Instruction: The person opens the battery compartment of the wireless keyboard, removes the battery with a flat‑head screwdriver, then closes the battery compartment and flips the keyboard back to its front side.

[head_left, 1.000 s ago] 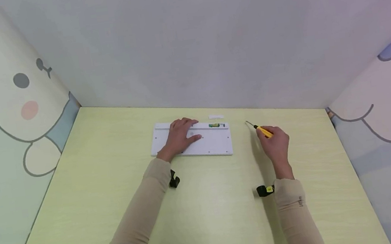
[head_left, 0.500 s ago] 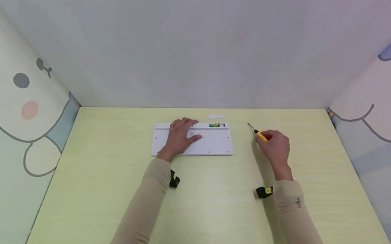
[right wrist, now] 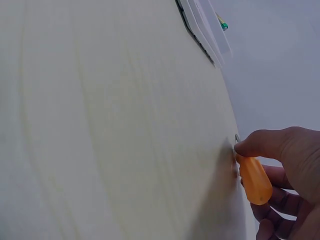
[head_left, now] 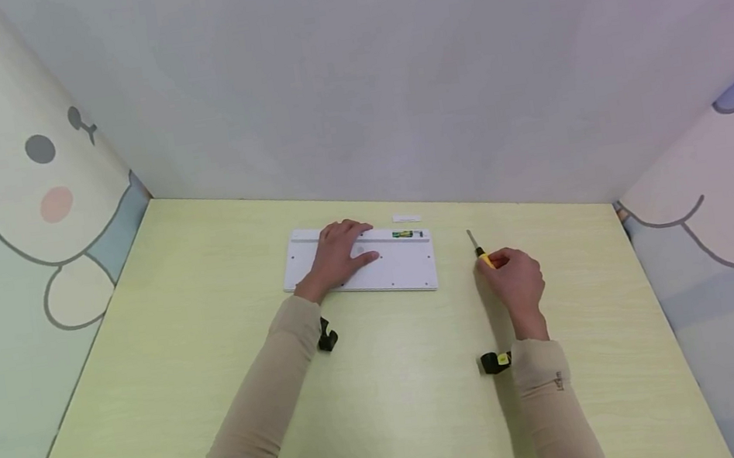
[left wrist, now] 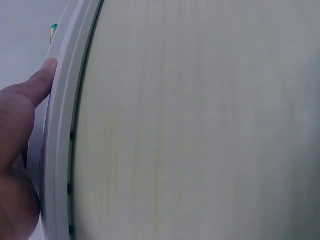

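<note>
A white keyboard [head_left: 407, 266] lies face down at the far part of the table, small screws dotting its back. In its open slot at the top right sits a green battery [head_left: 403, 234]. My left hand [head_left: 337, 255] rests across the keyboard's back with thumb and fingers spread, its thumb [left wrist: 42, 80] against the white surface in the left wrist view. To the right, my right hand [head_left: 517, 282] pinches a screwdriver by its yellow handle [right wrist: 256, 180], and the thin metal shaft [head_left: 472, 238] points toward the back wall. Most of the handle is hidden by the hand in the head view.
Behind the keyboard lies a small white strip [head_left: 406, 218], close to the wall [head_left: 350, 106]. The pale yellow table [head_left: 393, 413] is walled at the back and both sides. Black wrist-worn devices [head_left: 496, 363] sit at both cuffs.
My right hand has drawn back slightly toward me. The screwdriver in it has turned, its tip now pointing more directly at the back wall. The left hand and keyboard stay put.
</note>
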Available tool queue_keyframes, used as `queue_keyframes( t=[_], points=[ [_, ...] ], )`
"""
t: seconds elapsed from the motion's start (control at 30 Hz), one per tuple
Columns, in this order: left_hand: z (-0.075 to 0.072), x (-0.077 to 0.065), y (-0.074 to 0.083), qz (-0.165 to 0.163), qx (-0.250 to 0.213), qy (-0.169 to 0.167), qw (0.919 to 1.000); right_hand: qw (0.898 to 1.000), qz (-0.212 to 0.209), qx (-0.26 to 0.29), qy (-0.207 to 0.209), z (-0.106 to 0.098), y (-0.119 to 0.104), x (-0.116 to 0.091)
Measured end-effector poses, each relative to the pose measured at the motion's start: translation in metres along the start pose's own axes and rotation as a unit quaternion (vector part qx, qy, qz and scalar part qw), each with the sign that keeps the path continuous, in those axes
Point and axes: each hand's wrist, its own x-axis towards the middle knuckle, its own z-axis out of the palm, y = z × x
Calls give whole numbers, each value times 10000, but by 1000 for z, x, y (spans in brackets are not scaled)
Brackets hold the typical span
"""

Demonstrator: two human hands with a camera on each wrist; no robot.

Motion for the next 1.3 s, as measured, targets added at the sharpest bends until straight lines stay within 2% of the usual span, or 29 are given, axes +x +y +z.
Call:
queue_keyframes(
  t=[0.7, 1.3],
  points=[
    [-1, -2, 2, -57, -73, -28, 10000, 9998, -184, 94, 43, -8, -1, 1],
    [0, 0, 2, -68, -39, 13, 10000, 9981, -589, 72, -139, -19, -27, 12]
  ],
)
